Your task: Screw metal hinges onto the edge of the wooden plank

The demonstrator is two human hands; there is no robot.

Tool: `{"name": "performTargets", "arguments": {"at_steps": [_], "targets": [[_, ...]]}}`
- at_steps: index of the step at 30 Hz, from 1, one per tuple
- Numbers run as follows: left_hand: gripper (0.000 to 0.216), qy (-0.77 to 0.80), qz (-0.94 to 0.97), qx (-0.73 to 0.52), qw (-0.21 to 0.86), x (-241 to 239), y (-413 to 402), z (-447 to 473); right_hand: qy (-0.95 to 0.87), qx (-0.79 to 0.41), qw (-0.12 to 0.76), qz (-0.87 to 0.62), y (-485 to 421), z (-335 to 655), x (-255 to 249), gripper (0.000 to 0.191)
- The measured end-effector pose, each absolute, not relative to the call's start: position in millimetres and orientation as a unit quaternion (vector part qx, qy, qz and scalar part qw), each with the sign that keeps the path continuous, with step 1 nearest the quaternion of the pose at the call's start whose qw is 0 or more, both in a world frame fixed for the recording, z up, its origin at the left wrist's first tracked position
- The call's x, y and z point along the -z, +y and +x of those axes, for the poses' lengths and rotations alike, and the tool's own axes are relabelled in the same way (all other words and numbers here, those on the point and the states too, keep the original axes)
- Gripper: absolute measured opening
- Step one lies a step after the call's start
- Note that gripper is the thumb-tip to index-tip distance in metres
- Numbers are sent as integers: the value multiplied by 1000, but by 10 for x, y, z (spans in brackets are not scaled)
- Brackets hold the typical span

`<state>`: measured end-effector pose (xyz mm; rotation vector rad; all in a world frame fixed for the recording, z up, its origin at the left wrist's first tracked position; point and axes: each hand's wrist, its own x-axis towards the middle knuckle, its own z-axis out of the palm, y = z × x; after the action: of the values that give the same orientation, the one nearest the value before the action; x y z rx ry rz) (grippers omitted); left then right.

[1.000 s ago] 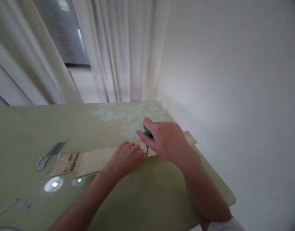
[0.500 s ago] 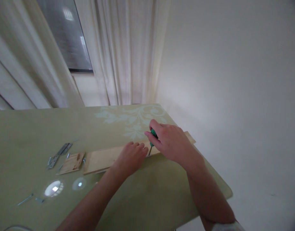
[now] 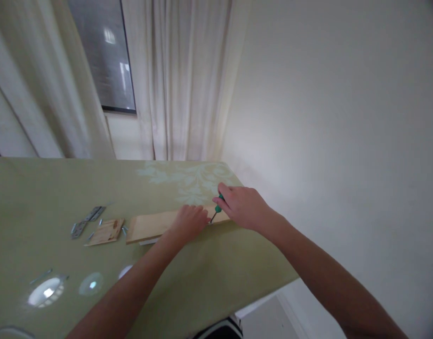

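Note:
My right hand point(image 3: 246, 207) is closed around the green handle of a screwdriver point(image 3: 218, 208). The screwdriver leans, its shaft pointing down and left to the near edge of a long pale wooden board point(image 3: 151, 224). What the tip touches is too small to make out. My left hand point(image 3: 190, 222) presses over the board just left of the tip, its fingers curled on the wood and partly hidden. Something white shows under the board's near edge.
Left of the board lie a small wooden piece point(image 3: 105, 232), metal hinges point(image 3: 95, 213) and several loose screws point(image 3: 124, 230). Another screw point(image 3: 41, 276) is nearer on the green table point(image 3: 188, 292). A wall point(image 3: 336, 141) rises to the right, curtains point(image 3: 181, 84) behind.
The view has shifted, showing the floor and a dark item below the table's front edge. The screwdriver tilts more, with its handle to the right. Both hands keep their hold.

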<state>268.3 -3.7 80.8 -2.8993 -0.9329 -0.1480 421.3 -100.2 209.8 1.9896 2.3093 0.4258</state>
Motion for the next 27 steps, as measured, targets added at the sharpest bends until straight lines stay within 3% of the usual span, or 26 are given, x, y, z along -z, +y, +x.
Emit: {"name": "performTargets", "arguments": {"at_steps": [4,14,23,27], "targets": [[27,-307,-949,61,48,-758,-75,2628,769,-129,90,620,-1049,4202,-2193,39],[36,-319,-942,96,45,-673,-55,2585,786,-121,154,587,-998,4193,-2385,41],[47,-353,-931,92,29,-668,35,2641,792,-137,139,578,-917,4144,-2336,42],[39,-341,-933,110,27,-635,20,2621,790,-141,129,583,-886,4173,-2327,42]]}}
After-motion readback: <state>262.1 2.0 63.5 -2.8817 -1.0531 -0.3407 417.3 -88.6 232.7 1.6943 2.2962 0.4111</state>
